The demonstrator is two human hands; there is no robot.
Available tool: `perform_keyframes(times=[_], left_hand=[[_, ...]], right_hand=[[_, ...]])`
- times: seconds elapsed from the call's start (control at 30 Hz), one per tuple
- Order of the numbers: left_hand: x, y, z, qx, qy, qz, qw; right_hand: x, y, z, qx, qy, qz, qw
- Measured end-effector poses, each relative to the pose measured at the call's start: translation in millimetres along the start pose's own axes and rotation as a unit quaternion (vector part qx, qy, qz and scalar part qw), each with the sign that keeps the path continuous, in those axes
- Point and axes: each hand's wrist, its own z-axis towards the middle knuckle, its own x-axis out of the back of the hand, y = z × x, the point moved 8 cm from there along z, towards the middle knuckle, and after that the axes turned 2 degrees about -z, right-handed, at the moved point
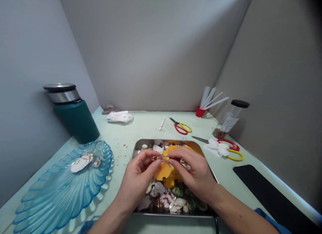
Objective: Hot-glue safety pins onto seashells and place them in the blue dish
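Observation:
My left hand [141,170] and my right hand [192,167] meet over a metal tray [173,215] full of seashells. Pinched between the fingertips of both is a thin metal safety pin [154,158], its coiled end showing by the left fingers. An orange scallop shell [163,171] shows directly below the fingertips; whether they also grip it I cannot tell. Behind and beneath it is a yellow object [169,182], mostly hidden. White shells [179,203], a purple-speckled shell [167,197] and green shells [178,191] fill the tray's near part.
A blue shell-shaped glass dish [62,193] with a few shells stands left, before a green bottle [75,120]. Scissors [182,126], more scissors [233,150] with white scraps, a red cup [200,112] of white sticks, a jar [228,121] and a black slab [266,193] lie around.

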Motion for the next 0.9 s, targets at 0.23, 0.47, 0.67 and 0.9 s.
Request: perform_keyframes(times=[0.23,0.47,0.67,0.9], left_hand=[[0.1,3.3,-1.8,-0.032,-0.007,0.065,0.997],[0.1,7.7,-0.3,-0.053,0.005,0.086,0.995],[0.3,4.6,-2.7,-0.049,0.001,0.070,0.996],[-1.1,0.6,-1.5,-0.001,-0.006,0.026,1.000]], right_hand=[[-0.5,-4.3,-0.3,0.030,-0.009,-0.016,0.999],[0.2,-6.6,0.7,0.035,-0.005,-0.019,0.999],[1.1,-6.3,-0.7,0.043,-0.007,-0.008,0.999],[0.0,-3.7,-0.2,0.026,-0.002,-0.004,1.000]])
